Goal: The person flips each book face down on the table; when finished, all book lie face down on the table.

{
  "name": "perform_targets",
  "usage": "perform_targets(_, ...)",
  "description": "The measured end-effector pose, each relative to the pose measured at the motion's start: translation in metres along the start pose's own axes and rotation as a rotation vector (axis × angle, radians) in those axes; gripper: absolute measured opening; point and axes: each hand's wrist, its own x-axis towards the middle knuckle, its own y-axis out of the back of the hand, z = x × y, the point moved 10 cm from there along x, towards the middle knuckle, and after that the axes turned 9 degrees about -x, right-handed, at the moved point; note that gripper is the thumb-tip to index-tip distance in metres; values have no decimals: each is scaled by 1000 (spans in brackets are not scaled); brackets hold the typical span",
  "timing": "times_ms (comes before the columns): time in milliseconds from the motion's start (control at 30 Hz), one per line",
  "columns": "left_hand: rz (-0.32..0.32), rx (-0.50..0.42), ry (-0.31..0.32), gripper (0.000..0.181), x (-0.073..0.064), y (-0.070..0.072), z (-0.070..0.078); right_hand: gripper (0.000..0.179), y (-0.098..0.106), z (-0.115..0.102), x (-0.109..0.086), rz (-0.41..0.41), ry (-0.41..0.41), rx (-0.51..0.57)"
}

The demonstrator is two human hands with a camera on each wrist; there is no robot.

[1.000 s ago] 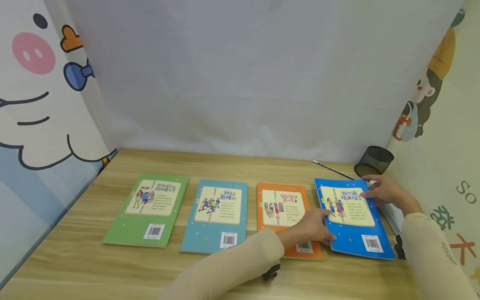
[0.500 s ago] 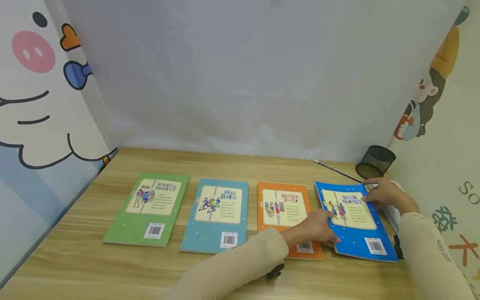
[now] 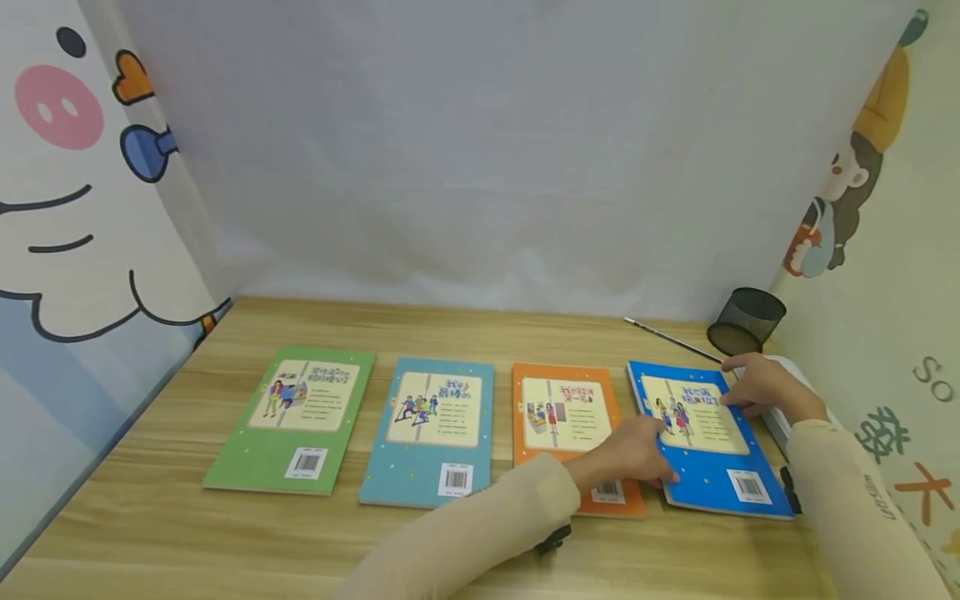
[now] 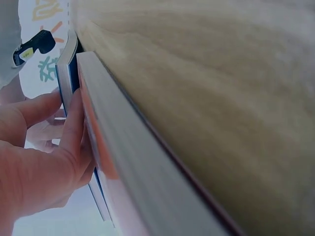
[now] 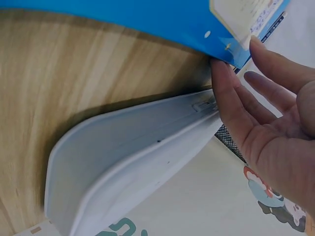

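Four picture-backed books lie in a row in the head view, and the rightmost, a blue book [image 3: 708, 479], is between both hands. My left hand [image 3: 633, 450] pinches its left edge, thumb on one face and fingers on the other, as the left wrist view shows. That hand also lies over the lower right of the orange book [image 3: 562, 408], covering part of it. At the upper right corner, my right hand [image 3: 772, 387] pinches the blue book, with the thumb on top and the index finger below. The right wrist view shows this corner grip on the blue cover [image 5: 172, 19].
A teal book [image 3: 427, 467] and a green book [image 3: 262, 458] lie further left. Behind the right hand are a black mesh pen holder [image 3: 746, 321] and a pencil [image 3: 671, 340]. A white round-cornered object [image 5: 128, 132] stands by the right wall.
The blue book has shifted slightly right, and its top right corner has come down a little with the right hand. The left hand has moved slightly right; the other books stay put.
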Motion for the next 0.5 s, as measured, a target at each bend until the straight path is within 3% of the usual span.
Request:
perform_targets(100,0,28,-4,69,1,1,0,76,0,-3,-3,9,-4,-26)
perform_targets(200,-9,85,-10,68,0,1,0,77,-5,6,11,10,-2,-29)
perform_targets(367,10,275,-44,64,-6,10,8,71,0,-11,-13,12,24,-39)
perform_targets(433,20,319,-66,60,-11,15,14,66,6,-29,-37,21,44,-54)
perform_targets(500,31,325,-102,54,-15,23,20,64,10,-33,-41,47,67,-75)
